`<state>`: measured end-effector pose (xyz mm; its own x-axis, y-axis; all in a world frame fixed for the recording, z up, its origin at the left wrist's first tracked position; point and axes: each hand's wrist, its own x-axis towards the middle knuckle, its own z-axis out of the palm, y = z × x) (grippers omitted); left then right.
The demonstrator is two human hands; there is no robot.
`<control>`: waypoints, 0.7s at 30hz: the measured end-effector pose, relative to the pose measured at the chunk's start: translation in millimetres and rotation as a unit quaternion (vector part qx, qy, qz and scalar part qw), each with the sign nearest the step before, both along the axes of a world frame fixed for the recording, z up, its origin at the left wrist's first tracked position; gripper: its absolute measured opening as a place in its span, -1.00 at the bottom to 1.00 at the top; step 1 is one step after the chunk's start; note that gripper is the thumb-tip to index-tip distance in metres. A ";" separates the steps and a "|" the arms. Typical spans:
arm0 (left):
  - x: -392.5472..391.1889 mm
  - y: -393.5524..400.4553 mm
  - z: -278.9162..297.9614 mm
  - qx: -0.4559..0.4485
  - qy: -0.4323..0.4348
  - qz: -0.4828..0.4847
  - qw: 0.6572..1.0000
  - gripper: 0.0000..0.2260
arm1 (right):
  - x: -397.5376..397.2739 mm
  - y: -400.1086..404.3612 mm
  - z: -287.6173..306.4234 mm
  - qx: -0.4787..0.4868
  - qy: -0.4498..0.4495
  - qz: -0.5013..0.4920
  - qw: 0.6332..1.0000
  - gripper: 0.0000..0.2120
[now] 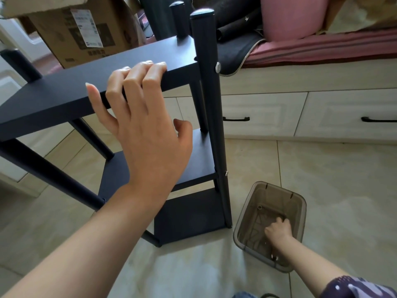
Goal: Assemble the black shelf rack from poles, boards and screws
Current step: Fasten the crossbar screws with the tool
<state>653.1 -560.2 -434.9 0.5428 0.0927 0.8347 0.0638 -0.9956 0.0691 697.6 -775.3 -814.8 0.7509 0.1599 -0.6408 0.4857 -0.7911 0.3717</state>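
My left hand (148, 134) curls its fingers (137, 78) over the smooth matte black shelf board (64, 91) while my right hand (278, 231) fingers, bunched narrow, reach inside the translucent grey plastic bin (300, 211).

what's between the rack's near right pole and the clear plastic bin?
Head view: only bare beige floor tile separates the black rack pole from the translucent plastic bin.

Shelf rack (189, 211) upright on floor (333, 179), bin (298, 203) just right of it, drawers (264, 115) behind
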 end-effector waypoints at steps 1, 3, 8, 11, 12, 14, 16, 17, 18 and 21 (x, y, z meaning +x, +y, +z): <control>-0.1 0.0 0.0 -0.002 0.000 -0.002 1.000 -0.41 | 1.9 -0.8 2.6 0.010 0.007 -0.011 1.000 -0.64; -0.5 0.2 0.3 -0.006 0.000 -0.005 1.000 -0.40 | 7.3 -2.5 10.9 0.037 0.032 -0.033 0.998 -0.65; -0.5 0.3 1.4 -0.016 0.001 -0.007 1.000 -0.45 | 15.4 -8.8 47.9 0.118 0.116 -0.099 0.981 -0.66; -1.2 2.6 0.6 -0.027 0.000 -0.021 0.999 -0.53 | 9.6 -14.7 72.5 0.145 0.115 -0.093 0.978 -0.71; -1.0 3.8 0.9 -0.031 -0.001 -0.029 0.999 -0.56 | 5.6 -16.8 80.1 0.153 0.107 -0.089 0.978 -0.72; -1.4 5.2 1.8 -0.046 -0.004 -0.044 0.998 -0.60 | -3.2 -23.0 95.3 0.183 0.090 -0.089 0.975 -0.74; -0.8 5.4 3.9 -0.062 -0.010 -0.058 0.996 -0.64 | -9.9 -25.8 113.1 0.231 0.065 -0.100 0.966 -0.78; -0.7 5.4 4.5 -0.068 -0.011 -0.063 0.996 -0.65 | -13.2 -27.1 123.4 0.260 0.052 -0.105 0.959 -0.82; -0.6 5.5 4.8 -0.072 -0.011 -0.068 0.995 -0.65 | -15.7 -26.6 134.7 0.289 0.041 -0.107 0.951 -0.82; -2.1 8.5 4.9 -0.072 -0.002 -0.082 0.994 -0.62 | -20.2 -20.4 177.5 0.352 0.010 -0.089 0.932 -0.75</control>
